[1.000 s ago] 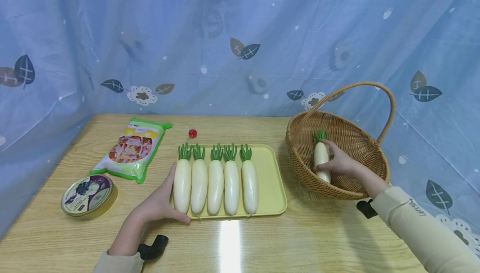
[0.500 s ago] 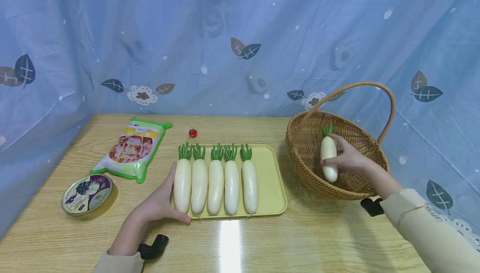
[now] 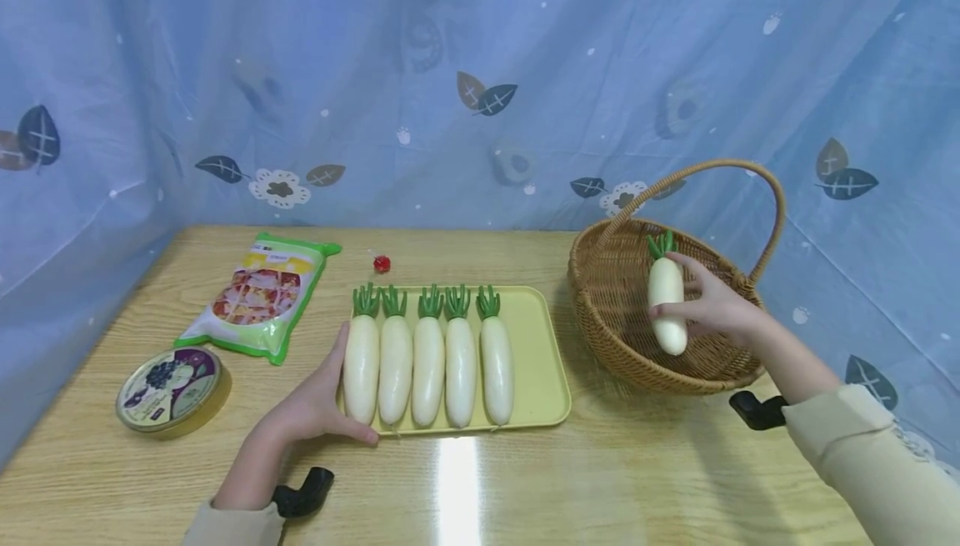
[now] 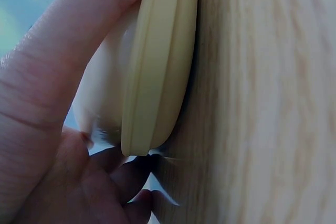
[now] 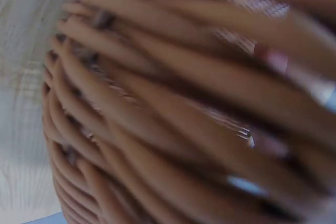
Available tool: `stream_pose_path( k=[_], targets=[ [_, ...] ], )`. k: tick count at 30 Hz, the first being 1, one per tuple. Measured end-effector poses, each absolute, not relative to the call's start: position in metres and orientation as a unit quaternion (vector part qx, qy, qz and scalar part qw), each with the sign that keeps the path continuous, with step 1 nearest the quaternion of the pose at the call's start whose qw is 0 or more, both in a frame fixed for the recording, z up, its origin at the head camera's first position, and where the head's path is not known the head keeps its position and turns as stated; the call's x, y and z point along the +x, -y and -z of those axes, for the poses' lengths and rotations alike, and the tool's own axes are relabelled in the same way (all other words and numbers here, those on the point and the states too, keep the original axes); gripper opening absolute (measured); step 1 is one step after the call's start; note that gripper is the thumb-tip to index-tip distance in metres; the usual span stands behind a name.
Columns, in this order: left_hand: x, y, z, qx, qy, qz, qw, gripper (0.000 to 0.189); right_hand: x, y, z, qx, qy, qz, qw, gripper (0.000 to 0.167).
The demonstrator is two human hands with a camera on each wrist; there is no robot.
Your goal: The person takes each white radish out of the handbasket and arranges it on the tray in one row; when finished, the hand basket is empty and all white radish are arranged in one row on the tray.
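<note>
In the head view, my right hand [image 3: 708, 303] holds a white radish [image 3: 666, 300] with green leaf stubs, thumb on its near side. The radish is within the wicker basket's [image 3: 600, 317] opening; whether it touches the bottom is unclear. Basket weave fills the blurred right wrist view. My left hand [image 3: 318, 403] grips the near left corner of the yellow tray [image 3: 536, 363]; its thumb [image 4: 68, 40] and curled fingers span the tray's rim [image 4: 157, 66] in the left wrist view. Several white radishes [image 3: 428, 371] lie side by side on the tray, leaves pointing away.
Left of the tray lie a green-edged food bag [image 3: 258, 296] and a round tin [image 3: 168, 388]. A small red object [image 3: 382, 264] sits behind the tray. The basket's tall arched handle [image 3: 776, 221] rises at the right. A blue patterned curtain [image 3: 420, 112] hangs behind the wooden table.
My right hand has moved the radish from the basket's left part to the right and slightly upward in view. The left hand has stayed at the tray corner.
</note>
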State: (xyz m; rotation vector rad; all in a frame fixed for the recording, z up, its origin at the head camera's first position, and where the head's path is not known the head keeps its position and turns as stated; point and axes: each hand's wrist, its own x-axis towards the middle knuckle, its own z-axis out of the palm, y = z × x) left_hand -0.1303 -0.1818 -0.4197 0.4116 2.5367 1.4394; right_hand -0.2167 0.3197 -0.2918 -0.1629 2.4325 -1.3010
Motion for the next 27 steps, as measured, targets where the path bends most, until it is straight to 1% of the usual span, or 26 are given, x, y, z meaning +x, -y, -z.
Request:
stream_pose_path(
  k=[10,27],
  targets=[
    [-0.131,0.183,0.419,0.143,-0.855,-0.488,0.104,0.150,-0.194,-0.316,0.271,-0.073,-0.873,0.454,0.162,0.095],
    [-0.132,0.183,0.419,0.136,-0.861,-0.479,0.104,0.151,-0.155,-0.300,0.256,-0.111,-0.861,0.473,0.155,0.092]
  ],
)
